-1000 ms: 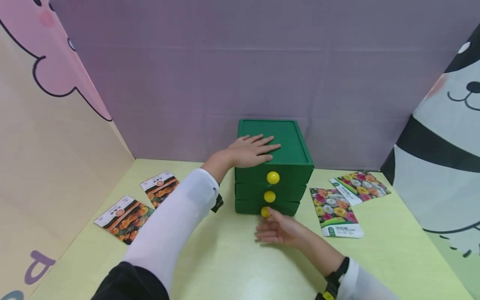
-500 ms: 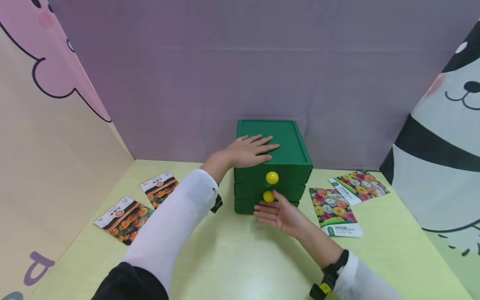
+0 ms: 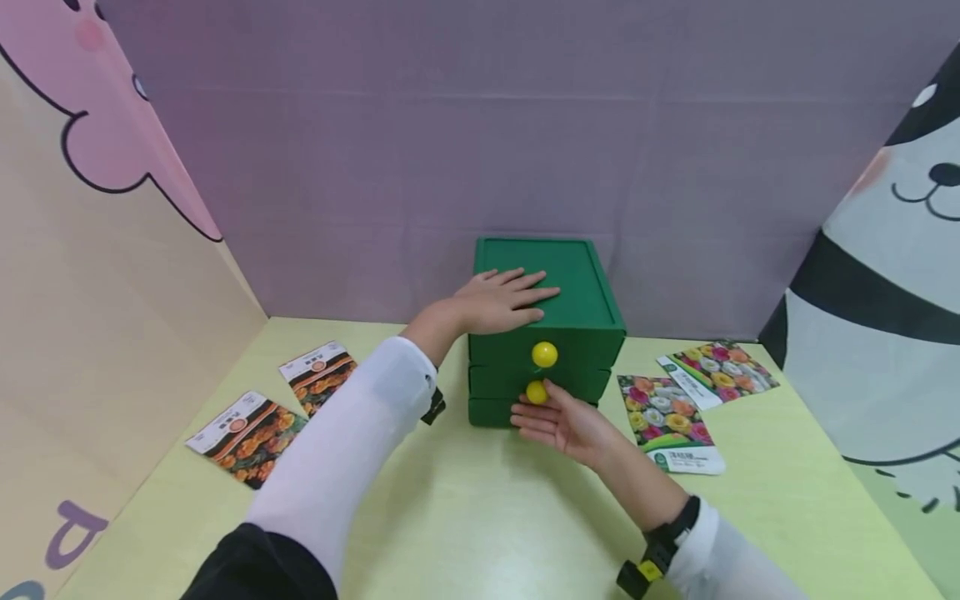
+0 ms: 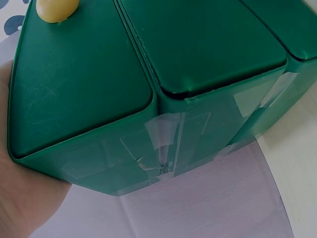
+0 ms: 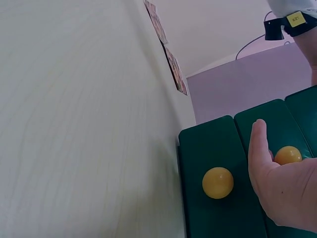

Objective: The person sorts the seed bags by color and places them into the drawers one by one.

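A green three-drawer box (image 3: pixel 570 267) stands on the table with its drawers pushed in. My left hand (image 3: pixel 498 305) lies flat on its top, fingers spread; in the left wrist view part of that hand shows at the box's edge. Low at the front, my right hand (image 3: pixel 570 427) pinches the yellow middle drawer knob (image 3: pixel 536 392) between thumb and index finger, the other fingers stretched out below. Above it is the top knob (image 3: pixel 544 354). The bottom knob (image 5: pixel 218 183) shows in the right wrist view but is hidden behind the right hand in the head view.
Two packets with orange flowers (image 3: pixel 251 437) lie on the table (image 3: pixel 450 533) at the left. Two packets with mixed-colour flowers (image 3: pixel 667 417) overlap at the right of the box. A purple cloth wall (image 3: pixel 360 167) rises behind, with printed panels at both sides.
My right hand has moved up from the bottom knob to the middle knob, then stayed there. The left hand has remained on the box top. No drawer has moved.
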A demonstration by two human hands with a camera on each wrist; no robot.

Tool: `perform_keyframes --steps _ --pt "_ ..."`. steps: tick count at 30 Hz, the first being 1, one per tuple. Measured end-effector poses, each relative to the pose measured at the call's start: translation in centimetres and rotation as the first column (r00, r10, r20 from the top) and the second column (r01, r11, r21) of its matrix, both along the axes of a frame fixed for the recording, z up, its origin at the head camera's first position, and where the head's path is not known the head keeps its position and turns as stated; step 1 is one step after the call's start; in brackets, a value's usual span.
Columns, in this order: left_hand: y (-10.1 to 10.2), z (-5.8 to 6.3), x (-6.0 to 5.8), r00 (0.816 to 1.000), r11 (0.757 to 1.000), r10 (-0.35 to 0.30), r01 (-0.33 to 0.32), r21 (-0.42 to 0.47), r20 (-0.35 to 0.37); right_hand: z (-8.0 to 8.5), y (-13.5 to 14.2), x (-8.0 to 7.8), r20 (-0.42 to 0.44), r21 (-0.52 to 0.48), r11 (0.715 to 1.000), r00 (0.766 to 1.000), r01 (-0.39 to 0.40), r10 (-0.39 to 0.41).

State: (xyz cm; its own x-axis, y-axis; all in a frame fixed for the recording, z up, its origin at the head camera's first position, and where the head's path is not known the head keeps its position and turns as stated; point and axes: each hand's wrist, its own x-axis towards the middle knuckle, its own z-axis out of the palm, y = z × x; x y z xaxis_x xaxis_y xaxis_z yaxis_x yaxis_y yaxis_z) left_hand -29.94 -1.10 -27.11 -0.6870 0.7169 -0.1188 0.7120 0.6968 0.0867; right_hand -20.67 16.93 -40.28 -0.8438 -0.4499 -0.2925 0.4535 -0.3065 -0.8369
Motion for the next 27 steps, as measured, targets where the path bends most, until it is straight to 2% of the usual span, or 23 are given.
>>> perform_keyframes --steps 9,21,27 --pt "-0.1 0.0 0.0 1.000 1.000 0.000 0.000 -0.002 0.011 0.2 -0.2 1.1 0.003 0.046 0.999 1.000 0.028 -0.028" --pt "-0.2 -0.1 -0.2 1.000 1.000 -0.007 0.007 0.003 0.010 0.3 -0.7 5.8 0.056 0.087 0.995 0.997 0.039 -0.044" --pt "-0.1 -0.2 -0.1 1.000 1.000 -0.007 0.007 0.006 0.013 0.1 -0.4 7.5 0.084 0.093 0.996 0.996 0.008 -0.016"
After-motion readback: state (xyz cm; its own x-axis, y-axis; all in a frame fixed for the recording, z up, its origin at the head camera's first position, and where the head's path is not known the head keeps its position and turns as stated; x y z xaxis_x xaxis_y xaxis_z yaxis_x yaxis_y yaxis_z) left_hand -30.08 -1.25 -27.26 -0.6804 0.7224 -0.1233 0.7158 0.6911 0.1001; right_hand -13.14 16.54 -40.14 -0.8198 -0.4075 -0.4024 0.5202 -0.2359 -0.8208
